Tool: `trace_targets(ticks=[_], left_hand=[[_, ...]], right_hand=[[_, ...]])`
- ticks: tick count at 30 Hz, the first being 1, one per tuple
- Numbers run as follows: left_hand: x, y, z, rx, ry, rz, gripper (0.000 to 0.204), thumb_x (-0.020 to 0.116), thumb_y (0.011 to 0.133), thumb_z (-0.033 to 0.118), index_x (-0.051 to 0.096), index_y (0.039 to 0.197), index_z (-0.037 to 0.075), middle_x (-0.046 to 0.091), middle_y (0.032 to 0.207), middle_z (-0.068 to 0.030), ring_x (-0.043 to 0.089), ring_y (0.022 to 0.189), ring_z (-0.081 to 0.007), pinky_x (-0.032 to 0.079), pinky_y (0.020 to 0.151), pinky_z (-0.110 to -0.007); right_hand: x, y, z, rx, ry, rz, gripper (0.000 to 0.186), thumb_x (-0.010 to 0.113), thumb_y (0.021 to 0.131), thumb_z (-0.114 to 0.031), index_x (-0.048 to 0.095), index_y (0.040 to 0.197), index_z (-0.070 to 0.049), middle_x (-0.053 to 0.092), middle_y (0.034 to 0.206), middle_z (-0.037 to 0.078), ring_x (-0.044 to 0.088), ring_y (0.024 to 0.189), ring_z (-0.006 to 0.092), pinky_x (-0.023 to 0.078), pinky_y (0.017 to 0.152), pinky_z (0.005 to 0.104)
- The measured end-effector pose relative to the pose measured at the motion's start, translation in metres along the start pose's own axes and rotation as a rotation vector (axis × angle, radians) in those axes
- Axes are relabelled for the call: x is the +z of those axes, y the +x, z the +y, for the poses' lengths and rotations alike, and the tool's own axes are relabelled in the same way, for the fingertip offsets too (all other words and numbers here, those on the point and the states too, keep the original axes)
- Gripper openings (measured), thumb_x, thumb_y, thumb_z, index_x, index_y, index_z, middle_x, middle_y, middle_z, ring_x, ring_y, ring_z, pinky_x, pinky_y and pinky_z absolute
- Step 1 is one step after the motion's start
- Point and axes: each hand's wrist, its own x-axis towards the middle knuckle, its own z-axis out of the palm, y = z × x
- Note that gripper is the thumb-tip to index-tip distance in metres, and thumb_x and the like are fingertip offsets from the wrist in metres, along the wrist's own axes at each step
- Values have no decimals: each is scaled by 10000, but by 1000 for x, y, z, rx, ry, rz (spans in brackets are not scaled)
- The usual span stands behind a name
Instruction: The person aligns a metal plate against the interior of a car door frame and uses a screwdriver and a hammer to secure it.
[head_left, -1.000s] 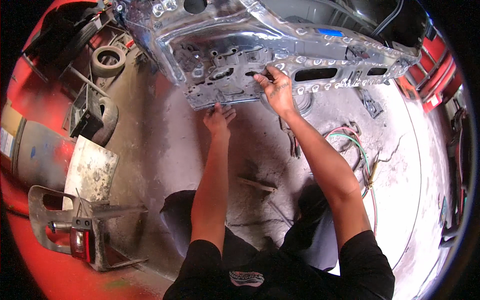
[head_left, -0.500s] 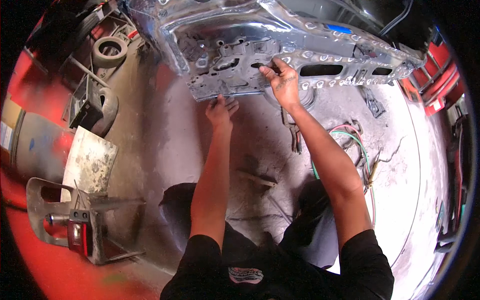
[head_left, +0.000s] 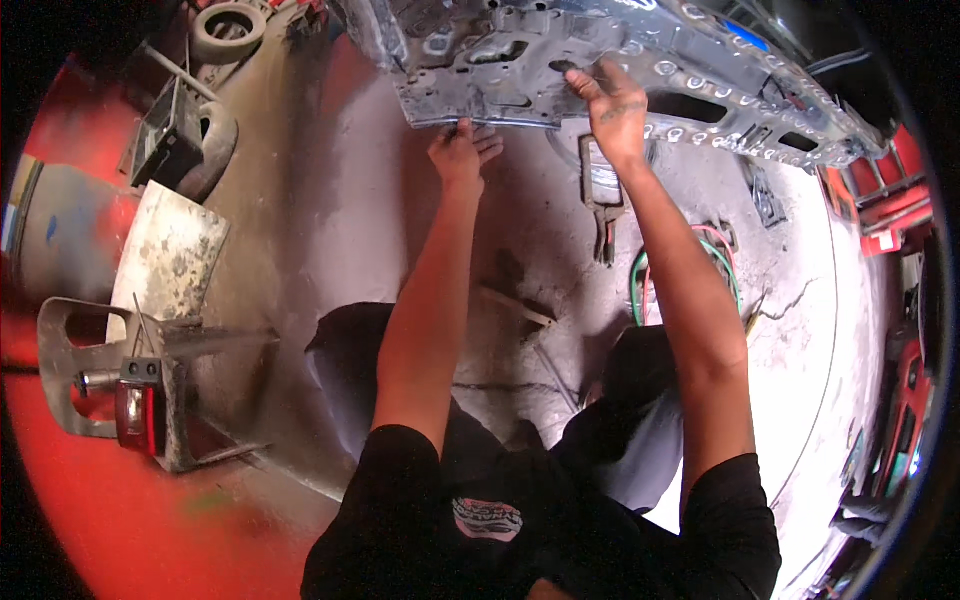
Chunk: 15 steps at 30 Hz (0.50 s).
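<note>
Car-body panel (head_left: 545,97) has shifted higher in frame, hands keeping place: left hand (head_left: 463,158), fingers apart; right hand (head_left: 619,118), grip can't be told.

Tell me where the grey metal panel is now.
In the head view, the grey metal panel runs across the top, from left of centre to the right, with the left hand at its lower edge and the right hand beside a dark hole.

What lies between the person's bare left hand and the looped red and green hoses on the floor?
The head view shows a grey U-framed metal clamp and pale floor between the left hand and hoses.
</note>
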Motion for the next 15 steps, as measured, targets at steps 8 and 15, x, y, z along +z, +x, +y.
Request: trace_targets(ticks=[8, 15], left_hand=[[2, 0, 4, -42, 13, 31, 232, 567, 1028, 164, 526, 1092, -56, 686, 888, -244, 723, 683, -340, 644, 582, -439], [0, -1, 9, -42, 14, -20, 363, 563, 1033, 180, 456, 1174, -137, 683, 996, -301, 730, 820, -409, 666, 686, -470]], right_hand=[[1, 2, -3, 58, 10, -21, 282, 797, 863, -231, 700, 902, 30, 707, 757, 153, 614, 653, 240, 509, 690, 350], [2, 5, -6, 23, -20, -32, 305, 796, 872, -238, 692, 926, 43, 710, 769, 149, 627, 687, 199, 513, 693, 334]])
